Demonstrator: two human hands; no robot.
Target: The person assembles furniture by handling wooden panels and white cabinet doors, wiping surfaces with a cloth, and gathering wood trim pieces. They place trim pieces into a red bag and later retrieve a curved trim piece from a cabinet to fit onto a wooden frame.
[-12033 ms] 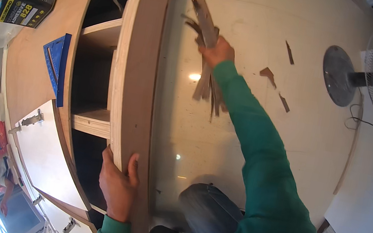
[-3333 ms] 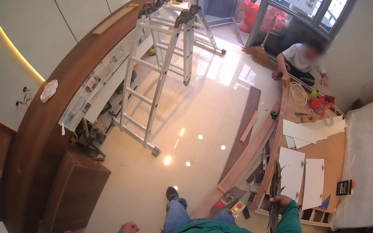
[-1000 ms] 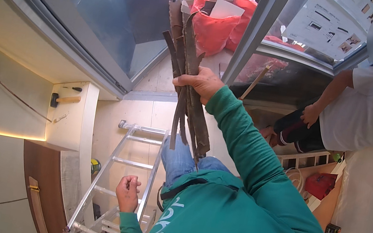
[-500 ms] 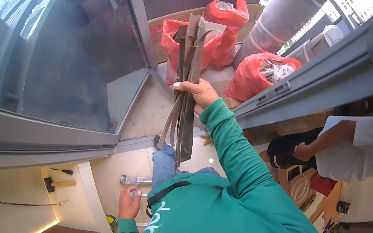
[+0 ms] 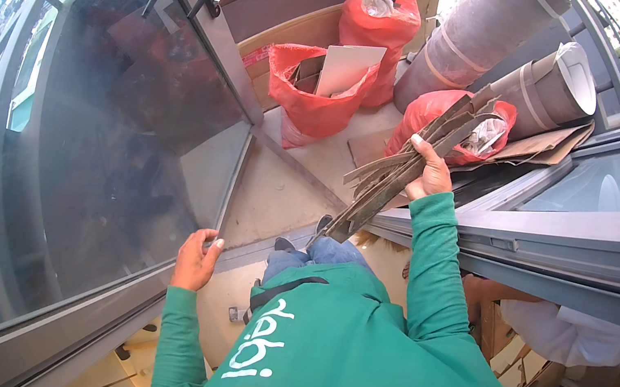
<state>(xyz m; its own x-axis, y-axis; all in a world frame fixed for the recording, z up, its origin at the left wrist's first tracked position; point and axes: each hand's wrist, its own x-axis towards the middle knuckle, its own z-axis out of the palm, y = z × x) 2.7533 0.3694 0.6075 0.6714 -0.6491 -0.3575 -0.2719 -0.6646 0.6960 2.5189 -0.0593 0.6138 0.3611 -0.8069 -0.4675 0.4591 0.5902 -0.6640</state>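
My right hand point(image 5: 431, 173) is closed round a bundle of thin brown strips point(image 5: 384, 194), worn and uneven at the ends. The bundle slants from near my knees up to the right, and its far end overlaps a red sack point(image 5: 414, 121) stuffed with whitish scrap. My left hand point(image 5: 196, 260) holds nothing, its fingers loosely bent and apart, close to the lower frame of the glass door point(image 5: 126, 153). Beyond the bundle, to the left, another red sack point(image 5: 299, 113) holds brown pieces and a white board point(image 5: 348, 69).
A third red sack point(image 5: 378, 40) stands behind. Large grey rolls point(image 5: 479, 33) lean at the back right, with flat cardboard point(image 5: 537, 151) near them. The door sill point(image 5: 241, 252) crosses before my feet. A person in a white shirt point(image 5: 559, 333) is at the lower right.
The strips have swung right, from upright to slanting, still in my right hand. My left hand has risen leftward toward the door. My view has shifted forward over the doorway.
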